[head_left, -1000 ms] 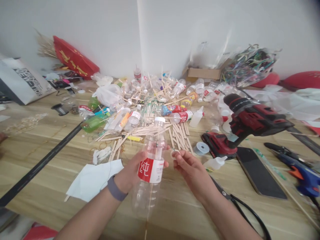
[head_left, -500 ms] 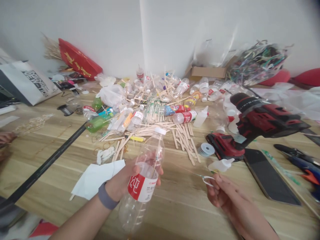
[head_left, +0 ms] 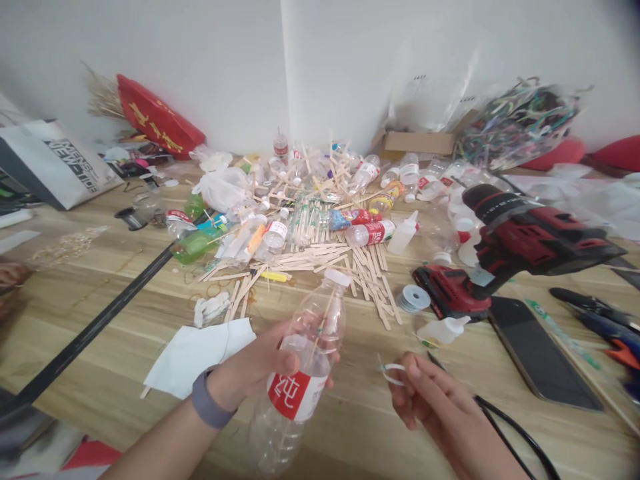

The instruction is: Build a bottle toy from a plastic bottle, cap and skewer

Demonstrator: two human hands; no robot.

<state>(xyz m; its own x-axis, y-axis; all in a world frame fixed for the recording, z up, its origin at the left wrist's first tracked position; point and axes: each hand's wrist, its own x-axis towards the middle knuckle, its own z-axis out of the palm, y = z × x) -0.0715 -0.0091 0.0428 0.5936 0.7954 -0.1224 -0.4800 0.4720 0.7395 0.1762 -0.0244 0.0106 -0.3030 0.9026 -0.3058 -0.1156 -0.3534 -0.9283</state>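
Observation:
My left hand (head_left: 267,353), with a grey band at the wrist, is wrapped round a clear plastic bottle (head_left: 300,393) that has a red and white label and a white cap. The bottle leans with its cap away from me, a thin stick showing inside it. To its right, my right hand (head_left: 430,390) pinches a small white ring (head_left: 395,375) between thumb and fingers; a bit of thread seems to hang at the ring. The ring and the bottle are apart.
Wooden sticks (head_left: 367,287) and bottles are heaped at the back. On the right lie a red and black drill (head_left: 540,233), a phone (head_left: 543,353), a spool (head_left: 413,299) and a dropper bottle (head_left: 443,330). White paper (head_left: 197,357) is at left. Another person's hand (head_left: 11,277) shows at the left edge.
The bottle in my left hand has moved slightly right and toward me. My right hand has brought the ring left, closer to the bottle. A black cable now shows beside my right hand.

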